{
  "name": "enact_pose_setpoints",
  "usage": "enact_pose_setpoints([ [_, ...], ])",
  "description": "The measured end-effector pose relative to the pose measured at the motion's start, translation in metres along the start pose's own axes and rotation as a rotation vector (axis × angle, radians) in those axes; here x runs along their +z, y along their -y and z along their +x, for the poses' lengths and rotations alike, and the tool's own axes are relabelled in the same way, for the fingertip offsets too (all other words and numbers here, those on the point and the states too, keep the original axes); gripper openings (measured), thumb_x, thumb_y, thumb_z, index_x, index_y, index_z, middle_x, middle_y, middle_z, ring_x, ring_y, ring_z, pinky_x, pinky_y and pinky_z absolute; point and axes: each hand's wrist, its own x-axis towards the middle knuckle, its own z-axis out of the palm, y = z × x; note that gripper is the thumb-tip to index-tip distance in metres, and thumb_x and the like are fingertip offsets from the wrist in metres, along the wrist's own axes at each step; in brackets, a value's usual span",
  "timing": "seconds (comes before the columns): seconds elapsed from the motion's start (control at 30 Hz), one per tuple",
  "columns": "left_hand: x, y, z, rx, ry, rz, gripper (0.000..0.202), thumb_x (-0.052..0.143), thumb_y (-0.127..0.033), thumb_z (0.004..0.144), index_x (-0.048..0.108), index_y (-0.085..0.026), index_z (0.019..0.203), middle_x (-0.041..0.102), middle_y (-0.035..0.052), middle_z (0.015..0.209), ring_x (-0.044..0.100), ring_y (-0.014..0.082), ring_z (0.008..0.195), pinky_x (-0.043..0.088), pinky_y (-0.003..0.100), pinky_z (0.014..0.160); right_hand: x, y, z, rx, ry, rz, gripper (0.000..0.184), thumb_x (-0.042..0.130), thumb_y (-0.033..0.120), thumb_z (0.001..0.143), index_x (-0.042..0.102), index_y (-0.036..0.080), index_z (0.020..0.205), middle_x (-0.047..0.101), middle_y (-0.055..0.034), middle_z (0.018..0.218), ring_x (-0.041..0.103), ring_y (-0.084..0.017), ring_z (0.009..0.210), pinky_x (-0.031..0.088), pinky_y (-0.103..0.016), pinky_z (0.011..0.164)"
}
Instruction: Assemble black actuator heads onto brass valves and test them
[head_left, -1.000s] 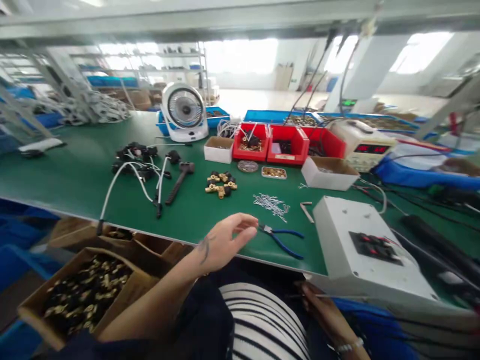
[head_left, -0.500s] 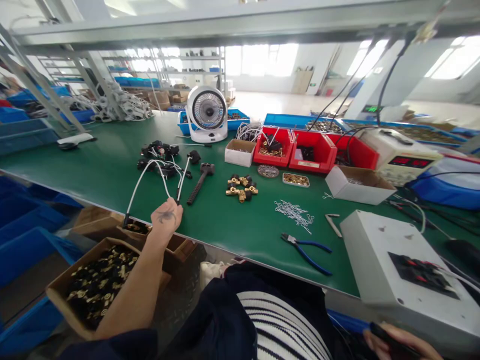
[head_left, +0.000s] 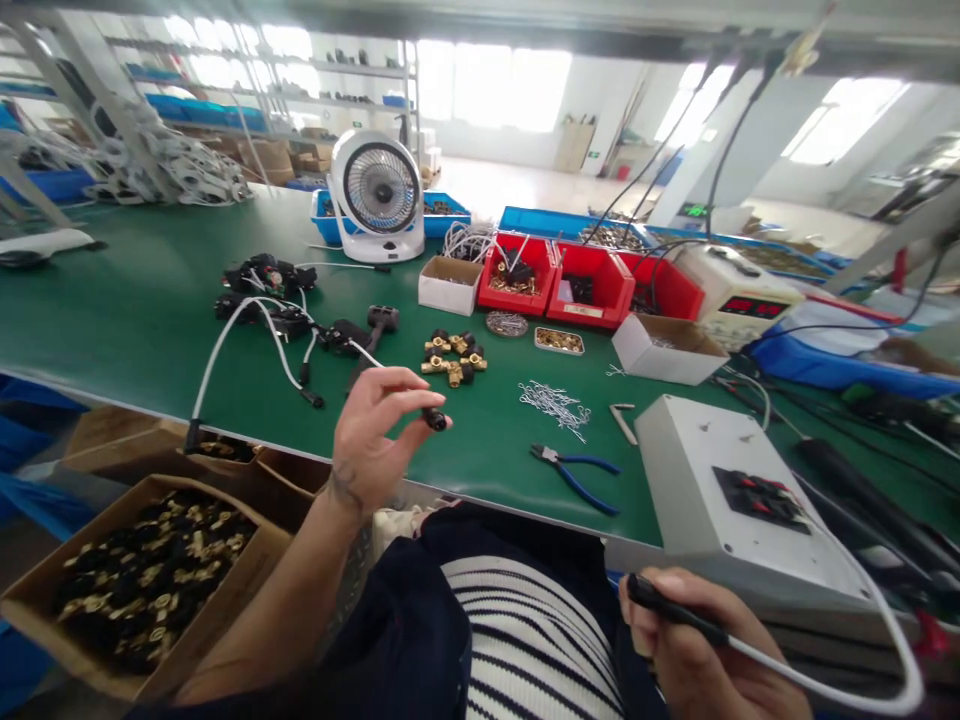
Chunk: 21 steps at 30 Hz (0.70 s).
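My left hand (head_left: 379, 435) is raised over the table's front edge, its fingers closed on a black cable connector (head_left: 435, 418). A short white cable (head_left: 366, 352) runs from behind these fingers to a black plastic part (head_left: 343, 335). At the lower right, my right hand (head_left: 701, 650) grips a black plug (head_left: 675, 608) with a thick white cable (head_left: 795, 675) that loops up toward the grey box (head_left: 694, 470). Both connector ends point inward, apart from each other. Behind my left hand lies a black hammer-shaped tool (head_left: 382, 320), partly hidden.
Brass fittings (head_left: 454, 365), metal clips (head_left: 553, 405) and blue-handled pliers (head_left: 577, 470) lie on the green table (head_left: 480, 450). More black parts with white cables (head_left: 270, 310) lie leftward. Red bins (head_left: 589, 290) and a fan (head_left: 379, 195) stand behind. A carton of fittings (head_left: 154, 580) sits below left.
My left hand has lifted from the table edge and moved right, bringing the connector and its black part along. My right hand has risen into view with the plug. The view has shifted right.
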Motion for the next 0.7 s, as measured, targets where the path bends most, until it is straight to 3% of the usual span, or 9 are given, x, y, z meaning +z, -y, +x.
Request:
enact_pose_setpoints([
  [0.07, 0.012, -0.023, -0.008, 0.069, 0.188, -0.224, 0.012, 0.066, -0.02, 0.09, 0.069, -0.019, 0.101, 0.07, 0.0028, 0.094, 0.066, 0.0138, 0.09, 0.054, 0.026, 0.085, 0.009, 0.007, 0.0, -0.017, -0.012, -0.038, 0.012, 0.072, 0.031, 0.085, 0.074, 0.028, 0.096, 0.071, -0.0017, 0.074, 0.069, -0.012, 0.062, 0.058, -0.018, 0.06],
  [0.13, 0.022, -0.043, -0.015, 0.113, 0.354, -0.387, 0.016, 0.059, -0.019, 0.094, 0.068, -0.017, 0.108, 0.071, 0.0036, 0.088, 0.066, 0.0122, 0.082, 0.055, 0.022, 0.077, 0.016, 0.011, 0.0, -0.036, -0.014, -0.042, 0.012, 0.07, 0.032, 0.087, 0.073, 0.029, 0.099, 0.071, 0.0005, 0.072, 0.068, -0.009, 0.061, 0.057, -0.015, 0.061],
  [0.23, 0.035, -0.066, -0.022, 0.154, 0.48, -0.5, 0.023, 0.051, -0.018, 0.098, 0.067, -0.011, 0.113, 0.069, 0.0072, 0.085, 0.064, 0.0131, 0.075, 0.055, 0.021, 0.066, 0.023, 0.013, -0.001, -0.055, -0.01, -0.015, 0.012, 0.07, 0.032, 0.089, 0.072, 0.029, 0.1, 0.071, 0.0024, 0.074, 0.066, -0.007, 0.061, 0.055, -0.011, 0.06],
  [0.37, 0.043, -0.08, -0.028, 0.165, 0.504, -0.541, 0.022, 0.051, -0.022, 0.098, 0.065, -0.01, 0.11, 0.07, 0.0088, 0.086, 0.064, 0.0144, 0.077, 0.055, 0.024, 0.067, 0.024, 0.011, -0.005, -0.063, -0.021, 0.011, 0.013, 0.067, 0.029, 0.091, 0.07, 0.03, 0.104, 0.071, 0.0031, 0.079, 0.065, -0.006, 0.066, 0.055, -0.011, 0.064],
  [0.7, 0.041, -0.083, -0.026, 0.095, 0.459, -0.535, 0.008, 0.064, -0.019, 0.091, 0.061, -0.013, 0.094, 0.069, 0.0054, 0.085, 0.064, 0.0128, 0.078, 0.053, 0.023, 0.07, 0.021, 0.012, -0.007, -0.087, -0.036, -0.051, 0.014, 0.067, 0.027, 0.091, 0.07, 0.028, 0.104, 0.07, 0.0021, 0.079, 0.065, -0.007, 0.065, 0.055, -0.015, 0.061],
])
